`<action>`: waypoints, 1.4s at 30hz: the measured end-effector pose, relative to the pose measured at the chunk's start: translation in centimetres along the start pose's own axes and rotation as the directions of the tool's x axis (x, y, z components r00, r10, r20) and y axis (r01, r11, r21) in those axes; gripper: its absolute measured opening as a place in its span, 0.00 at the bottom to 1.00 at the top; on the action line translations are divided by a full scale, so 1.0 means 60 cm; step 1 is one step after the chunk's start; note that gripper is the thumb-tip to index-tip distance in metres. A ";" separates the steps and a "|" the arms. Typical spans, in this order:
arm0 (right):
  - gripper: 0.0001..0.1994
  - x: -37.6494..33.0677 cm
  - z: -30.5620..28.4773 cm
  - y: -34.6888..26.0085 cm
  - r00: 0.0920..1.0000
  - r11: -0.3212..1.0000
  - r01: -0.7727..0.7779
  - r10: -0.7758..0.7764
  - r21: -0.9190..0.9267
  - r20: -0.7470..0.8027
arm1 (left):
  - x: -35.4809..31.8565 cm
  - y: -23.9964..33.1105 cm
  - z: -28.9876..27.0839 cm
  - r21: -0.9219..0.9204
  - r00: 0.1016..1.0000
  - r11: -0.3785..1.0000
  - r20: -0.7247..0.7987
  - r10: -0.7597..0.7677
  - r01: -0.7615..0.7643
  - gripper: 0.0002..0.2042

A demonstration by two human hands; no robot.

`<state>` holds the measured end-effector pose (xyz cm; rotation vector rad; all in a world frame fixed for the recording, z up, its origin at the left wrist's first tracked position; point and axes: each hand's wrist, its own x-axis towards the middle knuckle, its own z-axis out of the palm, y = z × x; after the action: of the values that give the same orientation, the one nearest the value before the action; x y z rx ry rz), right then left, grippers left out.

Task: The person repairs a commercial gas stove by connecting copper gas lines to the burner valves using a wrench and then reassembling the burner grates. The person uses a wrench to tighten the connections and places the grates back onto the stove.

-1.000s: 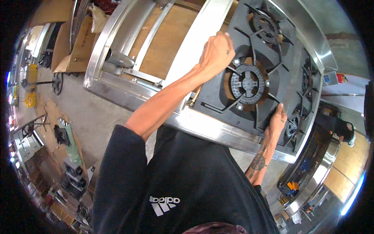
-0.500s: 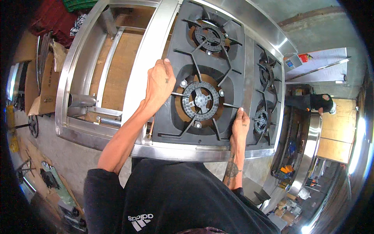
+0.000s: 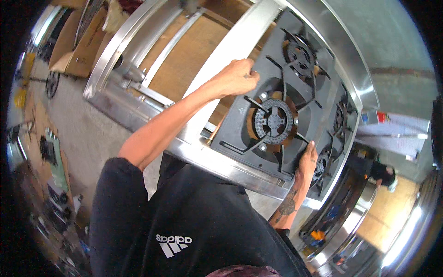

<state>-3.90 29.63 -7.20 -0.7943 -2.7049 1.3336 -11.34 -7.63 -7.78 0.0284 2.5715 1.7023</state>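
Note:
A black cooktop plate with raised grate bars lies on a stainless steel stove frame. Two round burners show through it, a near burner and a far burner. My left hand is closed on the plate's left edge, knuckles up, fingertips hidden. Gripping the right edge near the front, my right hand has its thumb on top and its other fingers out of sight. To the right is a second cooktop section, partly covered by my right hand.
Left of the plate, a pale metal strip borders an open bay with a wooden bottom. A steel rail runs along the front. A cardboard box stands on the left; a person is at the far right.
The whole view has turned clockwise, and the stove now sits further right. Both hands keep their hold on the plate's edges. A slot now shows between the plate's near right corner and the front rail.

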 end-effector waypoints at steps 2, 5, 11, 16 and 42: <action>0.33 0.008 -0.005 0.006 0.997 0.995 -0.063 0.059 0.078 0.047 | -0.012 -0.004 -0.010 -0.098 0.998 0.995 0.062 -0.027 0.033 0.15; 0.28 0.020 -0.013 0.010 0.988 0.993 -0.055 0.039 0.105 0.147 | -0.033 -0.001 -0.025 -0.374 0.957 0.903 0.267 -0.115 0.213 0.14; 0.25 0.016 -0.015 0.007 0.980 0.965 -0.067 0.017 0.253 0.196 | -0.053 -0.006 -0.014 -0.526 0.926 0.765 0.272 -0.261 0.370 0.17; 0.24 -0.005 -0.005 -0.002 0.991 0.980 0.108 -0.119 0.166 0.061 | -0.049 -0.011 0.015 -0.241 0.969 0.939 0.105 -0.224 0.243 0.18; 0.57 -0.186 0.071 -0.104 0.293 0.044 0.942 -0.595 -0.334 0.749 | -0.043 0.008 0.034 -0.177 0.969 0.959 -0.068 -0.238 0.223 0.19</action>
<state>2.10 18.33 -3.03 1.2638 -2.9679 -0.0441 -8.62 -5.67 -8.02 -0.3489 2.3652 1.8593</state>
